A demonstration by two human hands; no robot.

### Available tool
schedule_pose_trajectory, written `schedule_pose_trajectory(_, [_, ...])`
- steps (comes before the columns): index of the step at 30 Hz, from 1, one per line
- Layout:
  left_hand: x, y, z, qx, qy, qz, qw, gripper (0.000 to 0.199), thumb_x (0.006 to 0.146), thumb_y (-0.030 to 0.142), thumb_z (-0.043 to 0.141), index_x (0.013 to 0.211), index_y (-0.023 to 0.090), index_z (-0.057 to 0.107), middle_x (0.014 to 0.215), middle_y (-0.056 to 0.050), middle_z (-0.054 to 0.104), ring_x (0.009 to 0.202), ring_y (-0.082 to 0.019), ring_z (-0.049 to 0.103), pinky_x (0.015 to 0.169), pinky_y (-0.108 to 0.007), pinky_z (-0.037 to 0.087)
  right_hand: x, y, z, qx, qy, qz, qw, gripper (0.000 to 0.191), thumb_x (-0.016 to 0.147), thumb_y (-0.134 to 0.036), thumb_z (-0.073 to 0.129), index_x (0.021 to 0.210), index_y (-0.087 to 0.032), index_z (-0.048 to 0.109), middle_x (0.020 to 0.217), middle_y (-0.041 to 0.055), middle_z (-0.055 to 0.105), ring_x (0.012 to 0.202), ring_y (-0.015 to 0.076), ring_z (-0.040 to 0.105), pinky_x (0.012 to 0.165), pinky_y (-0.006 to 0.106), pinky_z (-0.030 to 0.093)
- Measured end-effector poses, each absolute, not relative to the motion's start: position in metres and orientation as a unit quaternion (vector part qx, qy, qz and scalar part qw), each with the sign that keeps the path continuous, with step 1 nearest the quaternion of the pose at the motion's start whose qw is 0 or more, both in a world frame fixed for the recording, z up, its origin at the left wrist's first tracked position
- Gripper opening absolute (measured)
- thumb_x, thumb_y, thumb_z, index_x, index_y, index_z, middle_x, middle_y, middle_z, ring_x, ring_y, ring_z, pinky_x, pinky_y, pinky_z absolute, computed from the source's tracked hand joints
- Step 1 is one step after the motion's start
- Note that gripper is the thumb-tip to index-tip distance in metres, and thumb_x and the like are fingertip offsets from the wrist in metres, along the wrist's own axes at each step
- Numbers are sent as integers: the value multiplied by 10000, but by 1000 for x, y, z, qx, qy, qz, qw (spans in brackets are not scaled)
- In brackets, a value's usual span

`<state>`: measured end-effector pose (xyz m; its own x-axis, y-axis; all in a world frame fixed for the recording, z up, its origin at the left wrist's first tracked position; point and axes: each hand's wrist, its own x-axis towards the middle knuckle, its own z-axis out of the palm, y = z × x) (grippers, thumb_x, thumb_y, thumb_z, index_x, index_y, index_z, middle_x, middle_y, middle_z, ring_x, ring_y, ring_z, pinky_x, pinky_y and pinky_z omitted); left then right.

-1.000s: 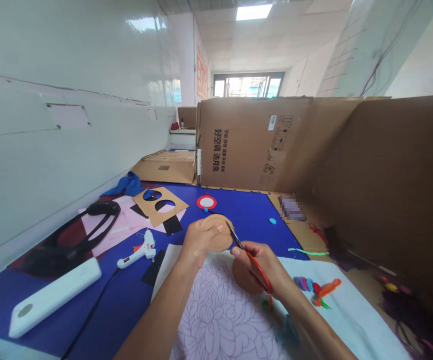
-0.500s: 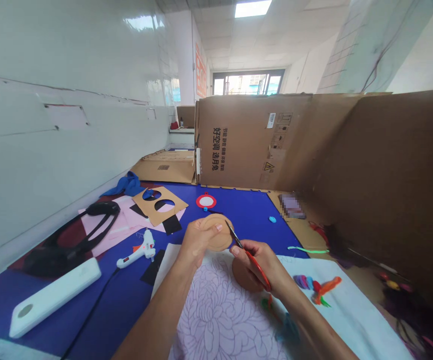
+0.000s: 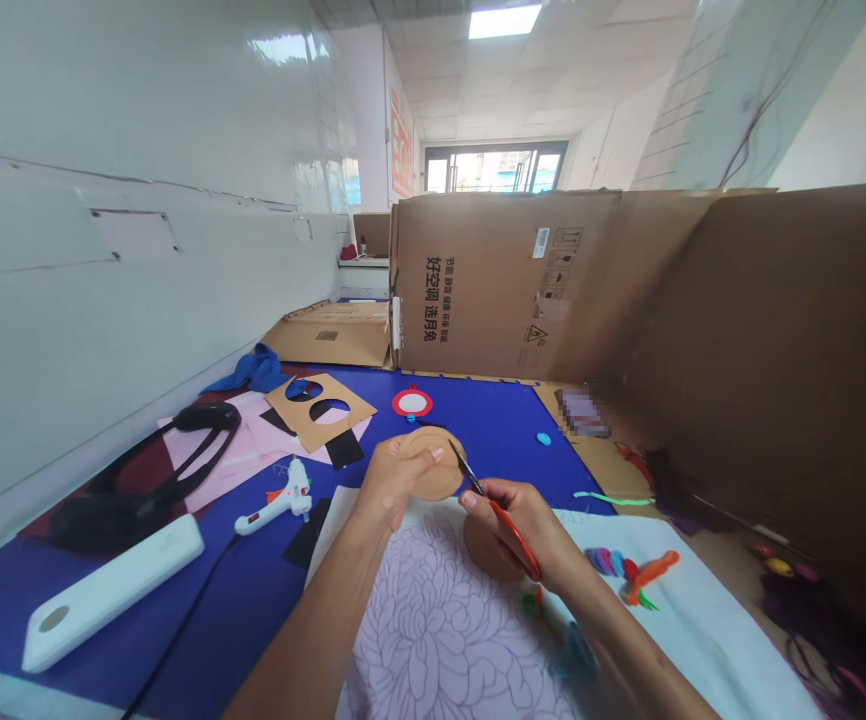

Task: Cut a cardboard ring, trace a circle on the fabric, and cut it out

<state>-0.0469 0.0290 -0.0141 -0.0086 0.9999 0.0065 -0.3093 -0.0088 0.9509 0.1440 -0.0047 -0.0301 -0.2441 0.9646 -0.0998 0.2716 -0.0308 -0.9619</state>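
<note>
scissors (image 3: 478, 487) slightly leftward, handle (image 3: 517, 543) half hidden

A: Disc in hand, material?
B: Cardboard disc (image 3: 433, 465), brown, matt, slightly rough paper face. Second cardboard disc (image 3: 487, 552) looks the same.
A: Scissors?
B: Scissors (image 3: 515, 542), thin shiny metal blades, glossy red plastic handles.
A: Underneath?
B: Cloth sheet (image 3: 433, 630), soft matt white fabric, lilac flower print. Blue mat (image 3: 478, 412), smooth, low sheen; can't tell the material.
A: Rest, quick.
B: Glue gun (image 3: 290, 497), smooth white plastic. Cardboard box (image 3: 493, 290), matt brown corrugated board. Wall tiles (image 3: 140, 100), white, glossy, reflecting the light.
</note>
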Motion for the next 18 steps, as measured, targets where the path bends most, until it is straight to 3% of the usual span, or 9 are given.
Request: schedule_pose_trajectory(18, [-51, 30, -15, 428, 410, 564, 575, 418, 655, 337, 958, 998, 121, 859, 966, -127, 834, 843, -243, 754, 803, -337, 576, 145, -4, -32, -501, -607, 513, 342, 593, 786, -763, 779, 677, -242, 517, 419, -90, 410, 325, 87, 335, 356, 229, 180])
